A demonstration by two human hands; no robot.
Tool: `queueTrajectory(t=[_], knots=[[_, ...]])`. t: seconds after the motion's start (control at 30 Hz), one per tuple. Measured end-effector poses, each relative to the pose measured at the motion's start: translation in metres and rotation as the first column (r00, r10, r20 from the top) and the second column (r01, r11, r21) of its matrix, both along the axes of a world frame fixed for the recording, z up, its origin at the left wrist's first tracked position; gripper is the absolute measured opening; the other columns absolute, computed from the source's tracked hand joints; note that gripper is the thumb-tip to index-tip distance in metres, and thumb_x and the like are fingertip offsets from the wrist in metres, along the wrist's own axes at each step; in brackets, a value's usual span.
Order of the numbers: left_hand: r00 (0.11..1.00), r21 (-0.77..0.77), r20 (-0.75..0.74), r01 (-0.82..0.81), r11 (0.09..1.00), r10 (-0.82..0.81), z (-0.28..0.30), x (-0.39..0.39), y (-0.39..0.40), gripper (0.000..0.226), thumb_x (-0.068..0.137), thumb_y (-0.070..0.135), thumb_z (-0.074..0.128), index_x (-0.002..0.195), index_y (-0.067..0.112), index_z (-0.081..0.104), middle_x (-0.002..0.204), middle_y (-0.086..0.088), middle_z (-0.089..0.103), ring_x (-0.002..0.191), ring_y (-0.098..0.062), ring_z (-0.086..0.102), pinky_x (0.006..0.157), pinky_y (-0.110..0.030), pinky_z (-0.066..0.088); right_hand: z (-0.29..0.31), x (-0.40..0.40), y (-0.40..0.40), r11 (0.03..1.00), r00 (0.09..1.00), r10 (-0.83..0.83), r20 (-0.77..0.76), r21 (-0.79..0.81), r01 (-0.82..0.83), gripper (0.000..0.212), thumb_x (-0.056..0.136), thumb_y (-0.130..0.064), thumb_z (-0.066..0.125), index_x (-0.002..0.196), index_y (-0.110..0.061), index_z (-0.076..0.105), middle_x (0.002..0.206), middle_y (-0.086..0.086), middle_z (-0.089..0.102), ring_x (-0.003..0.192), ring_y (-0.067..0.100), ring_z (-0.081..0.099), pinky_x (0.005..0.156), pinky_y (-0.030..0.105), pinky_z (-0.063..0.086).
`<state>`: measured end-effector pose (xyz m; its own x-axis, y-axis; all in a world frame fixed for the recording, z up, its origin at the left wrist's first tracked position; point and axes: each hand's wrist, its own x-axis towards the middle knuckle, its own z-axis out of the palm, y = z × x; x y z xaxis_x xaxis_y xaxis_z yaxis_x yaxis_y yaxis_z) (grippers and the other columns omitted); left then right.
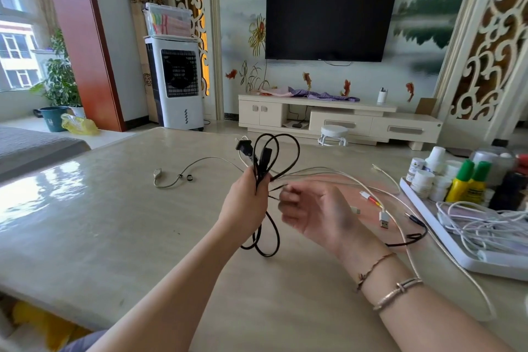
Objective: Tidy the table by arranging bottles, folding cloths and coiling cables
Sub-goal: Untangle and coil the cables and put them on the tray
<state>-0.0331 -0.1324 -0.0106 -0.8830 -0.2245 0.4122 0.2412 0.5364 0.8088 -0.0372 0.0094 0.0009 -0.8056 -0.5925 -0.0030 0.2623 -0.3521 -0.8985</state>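
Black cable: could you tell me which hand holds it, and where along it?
The left hand grips the black cable at the middle of its loops; the right hand pinches a loose strand.

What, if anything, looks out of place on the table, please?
Loose cables: a grey cable lies alone at the far left, and white cables sprawl beside the tray. The left hand grips a half-coiled black cable.
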Motion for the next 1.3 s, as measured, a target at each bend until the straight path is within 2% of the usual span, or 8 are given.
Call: queueTrajectory(t=[0.13,0.27,0.43,0.73,0.83,0.97,1.1,1.3], knots=[[1.000,-0.043,-0.005,0.023,0.999,-0.023,0.001,0.003,0.001,0.015,0.097,0.028,0.043,0.095,0.015,0.051,0.066,0.004,0.051,0.067,-0.026,0.054,0.066,-0.043,0.053,0.008,-0.001,0.009,0.937,0.979,0.189,-0.076,0.312,-0.157,0.026,0.081,-0.032,0.049,0.060,-0.016,0.047,0.063,-0.002,0.026,0.057,0.014,0.016,0.058,0.028,0.019],[0.998,0.054,0.029,0.053,0.997,-0.054,0.005,0.003,0.001,0.016,0.098,0.024,0.042,0.091,0.012,0.050,0.067,0.001,0.051,0.054,-0.018,0.050,0.050,-0.034,0.050,0.008,-0.002,0.012,0.984,0.985,0.158,-0.073,0.091,-0.152,0.033,0.087,-0.031,0.041,0.061,-0.013,0.051,0.074,0.001,0.049,0.064,0.014,0.038,0.065,0.030,0.028],[0.995,0.340,0.035,0.074,0.938,-0.091,0.011,0.000,0.003,0.019,0.099,0.019,0.042,0.081,0.015,0.047,0.063,0.001,0.047,0.053,-0.013,0.046,0.045,-0.025,0.043,0.001,0.001,-0.010,0.907,0.965,-0.198,0.174,-0.341,0.247,0.036,0.086,-0.006,0.041,0.111,-0.005,0.066,0.115,0.004,0.069,0.062,0.009,0.045,0.060,0.022,0.030],[0.976,0.418,0.031,0.184,0.889,-0.217,0.012,0.009,0.019,0.014,0.098,0.018,0.046,0.088,0.010,0.052,0.060,0.002,0.048,0.050,-0.008,0.046,0.049,-0.023,0.047,-0.003,-0.003,-0.018,0.682,0.679,-0.715,-0.166,0.050,0.730,0.015,0.083,-0.027,0.074,0.097,-0.027,0.071,0.095,-0.013,0.072,0.083,-0.007,0.061,0.092,0.032,0.051],[0.956,0.407,0.083,0.224,0.885,-0.281,0.014,0.010,0.018,0.017,0.099,0.020,0.046,0.085,0.012,0.054,0.060,0.003,0.047,0.053,-0.010,0.047,0.048,-0.022,0.046,0.003,0.003,-0.014,0.716,0.715,-0.668,-0.204,0.085,0.693,0.028,0.081,-0.047,0.068,0.101,-0.027,0.073,0.113,0.019,0.064,0.086,0.025,0.065,0.080,0.039,0.049],[0.937,0.449,0.110,0.251,0.858,-0.332,0.019,0.012,0.014,0.015,0.099,0.022,0.048,0.087,0.014,0.053,0.060,0.004,0.047,0.056,-0.012,0.047,0.050,-0.022,0.045,0.006,0.005,-0.004,0.799,0.773,-0.566,-0.287,0.039,0.600,0.043,0.087,-0.063,0.045,0.102,-0.034,0.073,0.125,0.006,0.062,0.127,0.039,0.040,0.105,0.057,0.033],[0.934,0.226,0.110,0.309,0.924,-0.340,0.018,0.011,0.015,0.013,0.098,0.021,0.049,0.084,0.019,0.050,0.059,0.002,0.046,0.053,-0.013,0.045,0.046,-0.023,0.043,0.009,0.005,0.004,0.823,0.777,-0.517,-0.358,0.042,0.567,0.053,0.083,-0.065,0.043,0.116,-0.029,0.065,0.121,-0.017,0.065,0.123,0.007,0.050,0.106,0.037,0.032],[0.877,-0.115,0.260,0.443,0.889,-0.404,0.022,0.015,0.005,0.011,0.095,0.026,0.051,0.089,0.023,0.061,0.058,0.003,0.043,0.052,-0.014,0.041,0.044,-0.022,0.038,0.014,0.002,0.020,0.842,0.748,-0.479,-0.459,0.003,0.540,0.049,0.081,-0.057,0.053,0.111,-0.022,0.070,0.116,-0.009,0.069,0.124,0.010,0.052,0.112,0.049,0.027]])
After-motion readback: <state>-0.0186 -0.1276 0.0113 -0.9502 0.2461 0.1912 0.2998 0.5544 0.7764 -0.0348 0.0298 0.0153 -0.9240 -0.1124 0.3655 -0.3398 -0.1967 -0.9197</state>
